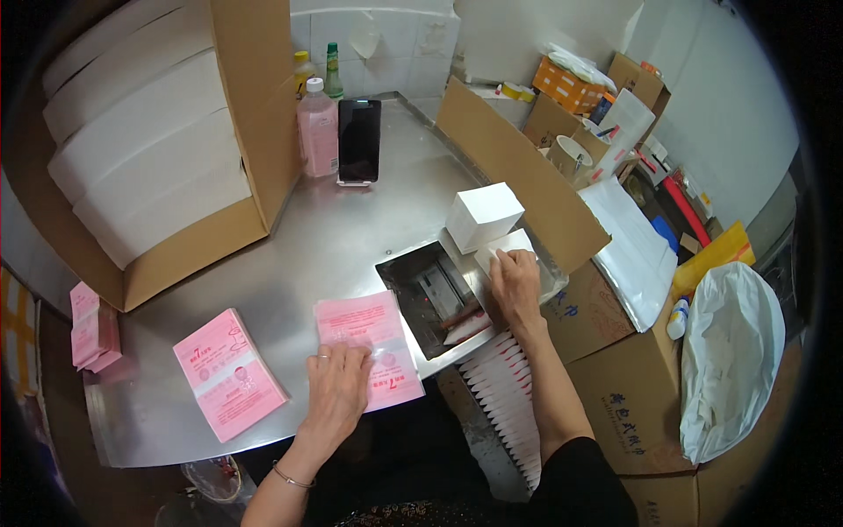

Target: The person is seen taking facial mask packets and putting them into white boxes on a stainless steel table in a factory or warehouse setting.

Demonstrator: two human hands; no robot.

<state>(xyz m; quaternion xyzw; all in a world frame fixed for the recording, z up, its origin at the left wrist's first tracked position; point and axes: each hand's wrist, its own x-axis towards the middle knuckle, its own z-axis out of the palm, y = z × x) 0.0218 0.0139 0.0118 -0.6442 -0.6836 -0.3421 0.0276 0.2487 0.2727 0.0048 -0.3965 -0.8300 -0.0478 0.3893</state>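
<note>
Pink packet (384, 334): printed, lying flat on the metal table (307, 246), near its front edge.
White block (502, 243): plain, partly hidden, farther right.

left grip (338, 385): on pink packet (389, 351) | right grip (516, 285): on white block (507, 241) | phone (359, 140): upright

Near the top centre of the frame I am facing a black smartphone (358, 140), which is standing upright; to its left a bottle of pink liquid (318, 132) is standing, with a green-capped bottle (333, 81) and a yellow-capped bottle (303, 70) showing behind. At the upper right I am seeing an orange carton (562, 85) sitting above a pale cup (566, 158). Toward the right edge a yellow mailer (722, 253) is lying above a white plastic bag (733, 369), and a small white bottle (677, 320) is resting beside the bag.
</note>
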